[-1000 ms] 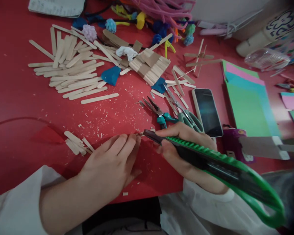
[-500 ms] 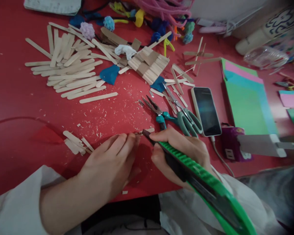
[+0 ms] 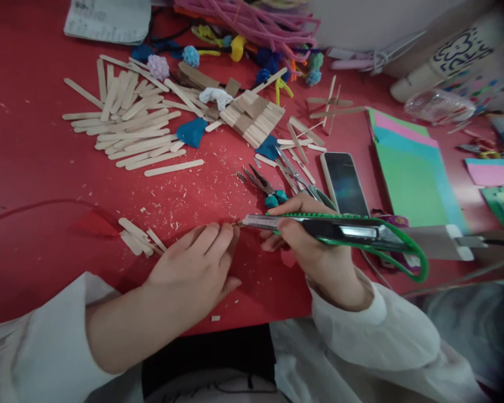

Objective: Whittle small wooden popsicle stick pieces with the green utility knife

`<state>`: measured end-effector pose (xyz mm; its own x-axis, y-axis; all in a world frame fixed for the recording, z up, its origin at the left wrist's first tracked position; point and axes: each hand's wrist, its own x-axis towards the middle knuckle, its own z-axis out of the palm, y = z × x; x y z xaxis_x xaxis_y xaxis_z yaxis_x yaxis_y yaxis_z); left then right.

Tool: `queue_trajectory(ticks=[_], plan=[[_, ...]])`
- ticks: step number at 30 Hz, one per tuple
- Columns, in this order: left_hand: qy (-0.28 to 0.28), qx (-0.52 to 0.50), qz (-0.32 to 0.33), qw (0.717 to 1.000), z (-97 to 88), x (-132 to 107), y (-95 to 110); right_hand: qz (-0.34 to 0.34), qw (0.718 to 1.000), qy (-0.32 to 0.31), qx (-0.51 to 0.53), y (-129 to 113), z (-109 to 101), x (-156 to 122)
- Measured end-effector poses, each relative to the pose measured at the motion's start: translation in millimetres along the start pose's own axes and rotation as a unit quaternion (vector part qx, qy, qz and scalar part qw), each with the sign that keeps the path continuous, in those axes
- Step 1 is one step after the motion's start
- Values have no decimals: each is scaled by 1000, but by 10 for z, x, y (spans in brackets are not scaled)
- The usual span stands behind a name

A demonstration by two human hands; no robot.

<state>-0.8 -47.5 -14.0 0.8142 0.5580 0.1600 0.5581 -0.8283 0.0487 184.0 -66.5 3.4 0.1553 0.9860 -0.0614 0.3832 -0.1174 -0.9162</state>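
Spanning the frame, the red tabletop (image 3: 21, 179) is overlaid at lower centre by the left hand (image 3: 197, 266), fingers together, anything held hidden; right of centre, by the right hand (image 3: 324, 266), a green utility knife (image 3: 340, 228) is pinched, presumably light, stiff, best held along its handle.

The person is wearing loose white sleeves (image 3: 373, 336), the left cuff (image 3: 73, 330) gaping wide; between them black cloth (image 3: 212, 355) is showing, with dark-lined paler fabric (image 3: 231, 393) below.
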Motion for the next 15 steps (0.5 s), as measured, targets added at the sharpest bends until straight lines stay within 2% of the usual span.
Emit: queue_trajectory(ticks=[4,8,12,15], plan=[[-3,5,5,1000,-2,-3,11,47,995,15,88,90,3,3],[-7,1,3,1000,-6,-2,3,41,994,10,100,100,-18,-20],[-12,-7,10,1000,-4,-2,-1,-26,999,-9,-21,37,-86,-71],[-12,-8,13,1000,7,-8,-2,-92,988,-18,-126,-34,-105,-98]])
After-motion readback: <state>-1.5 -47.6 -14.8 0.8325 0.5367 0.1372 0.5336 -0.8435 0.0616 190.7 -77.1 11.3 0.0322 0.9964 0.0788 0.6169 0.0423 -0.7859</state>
